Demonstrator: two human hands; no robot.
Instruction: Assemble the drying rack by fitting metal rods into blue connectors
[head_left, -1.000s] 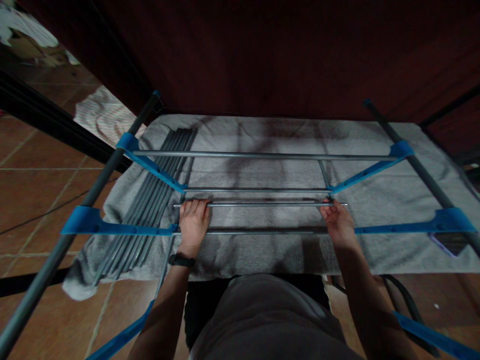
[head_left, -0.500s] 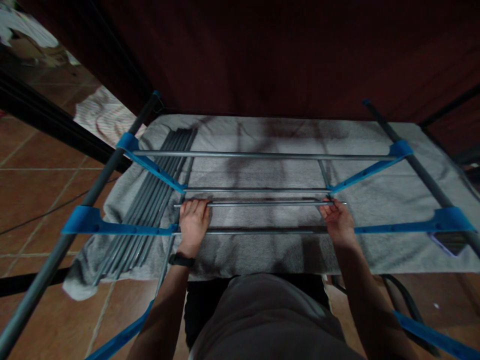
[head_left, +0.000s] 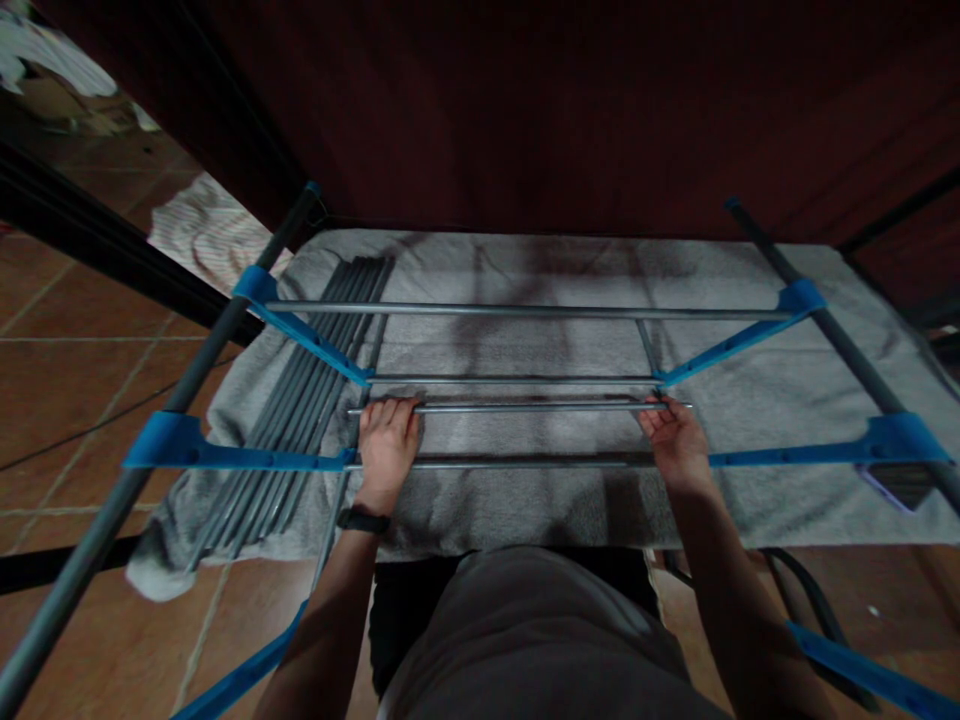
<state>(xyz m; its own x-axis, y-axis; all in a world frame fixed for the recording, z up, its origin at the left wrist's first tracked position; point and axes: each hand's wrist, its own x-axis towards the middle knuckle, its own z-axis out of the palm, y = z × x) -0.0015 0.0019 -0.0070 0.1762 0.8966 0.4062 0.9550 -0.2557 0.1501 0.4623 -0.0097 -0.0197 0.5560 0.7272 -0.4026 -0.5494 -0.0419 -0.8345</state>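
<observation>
A thin grey metal tube lies level across both hands. My left hand is closed over it near its left end, knuckles up. Near the other end my right hand grips it with curled fingers, palm partly turned up. The tube runs between two crossbars of a rack frame, the nearer crossbar and the farther crossbar. Blue plastic brackets, a left bracket and a right bracket, join the bars to thicker grey uprights.
Several loose grey tubes lie side by side on the grey blanket at left. Another crossbar spans the frame at the back. A phone lies at the right, behind a dark red curtain hangs.
</observation>
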